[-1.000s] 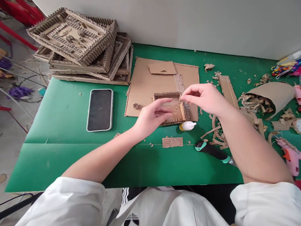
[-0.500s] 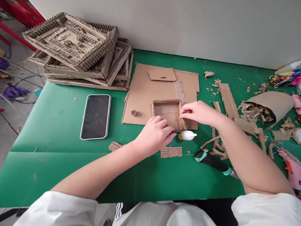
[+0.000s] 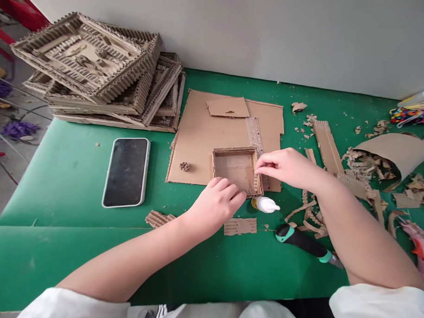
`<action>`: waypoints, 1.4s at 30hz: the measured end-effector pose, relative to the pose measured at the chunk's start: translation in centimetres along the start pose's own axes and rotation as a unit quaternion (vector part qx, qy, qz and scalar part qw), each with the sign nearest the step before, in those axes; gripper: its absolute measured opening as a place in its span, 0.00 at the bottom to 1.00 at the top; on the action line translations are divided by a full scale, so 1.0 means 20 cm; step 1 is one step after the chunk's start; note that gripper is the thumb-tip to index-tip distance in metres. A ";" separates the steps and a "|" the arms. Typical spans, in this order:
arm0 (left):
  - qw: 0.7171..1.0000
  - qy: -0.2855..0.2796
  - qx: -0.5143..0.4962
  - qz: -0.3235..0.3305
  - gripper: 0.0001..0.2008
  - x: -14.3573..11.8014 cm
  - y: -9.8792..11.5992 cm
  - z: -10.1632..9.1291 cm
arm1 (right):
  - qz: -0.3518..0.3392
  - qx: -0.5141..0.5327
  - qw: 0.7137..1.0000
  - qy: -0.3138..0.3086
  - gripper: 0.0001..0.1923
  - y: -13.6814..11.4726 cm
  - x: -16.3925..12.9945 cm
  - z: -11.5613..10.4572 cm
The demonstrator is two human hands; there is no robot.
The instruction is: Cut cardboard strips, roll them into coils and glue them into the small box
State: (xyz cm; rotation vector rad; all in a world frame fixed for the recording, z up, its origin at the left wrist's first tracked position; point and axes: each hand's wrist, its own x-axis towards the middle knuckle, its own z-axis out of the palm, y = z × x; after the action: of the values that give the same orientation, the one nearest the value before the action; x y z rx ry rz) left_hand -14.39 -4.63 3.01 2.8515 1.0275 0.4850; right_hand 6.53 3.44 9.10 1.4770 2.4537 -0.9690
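Left hand (image 3: 213,206), hovering over tray (image 3: 233,151) one second ago, now lowered, fingers curled at near wall; firmness of grip cannot be told. Right hand (image 3: 290,167) fingertips drawn together; pinch on corrugated strip (image 3: 256,182) cannot be confirmed. Bottle (image 3: 266,205) just right of left fingers; black-handled tool (image 3: 306,242) nearer person. Left hand hides part of near wall. Tray beyond left fingers, left of right fingertips.

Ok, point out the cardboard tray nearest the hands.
The small tray on the cardboard sheet, beside left hand and right hand; larger trays are stacked farther left.
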 end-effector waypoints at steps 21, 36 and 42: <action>1.000 0.008 0.021 0.009 0.10 0.01 -0.03 -0.05 | -0.049 -0.044 0.998 -0.023 0.10 0.02 0.05 0.06; 0.999 -0.008 -0.029 -0.014 0.12 0.06 -0.03 -0.06 | -0.051 -0.143 0.988 0.014 0.11 0.00 0.06 0.09; 0.999 -0.041 -0.025 -0.003 0.14 0.10 -0.04 -0.07 | -0.038 -0.197 0.980 0.018 0.13 -0.02 0.06 0.10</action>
State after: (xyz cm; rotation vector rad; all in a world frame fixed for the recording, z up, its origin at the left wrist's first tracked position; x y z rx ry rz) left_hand -13.88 -2.89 4.73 2.7991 0.9949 0.3829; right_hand 5.20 3.01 7.21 1.2830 2.5498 -0.4288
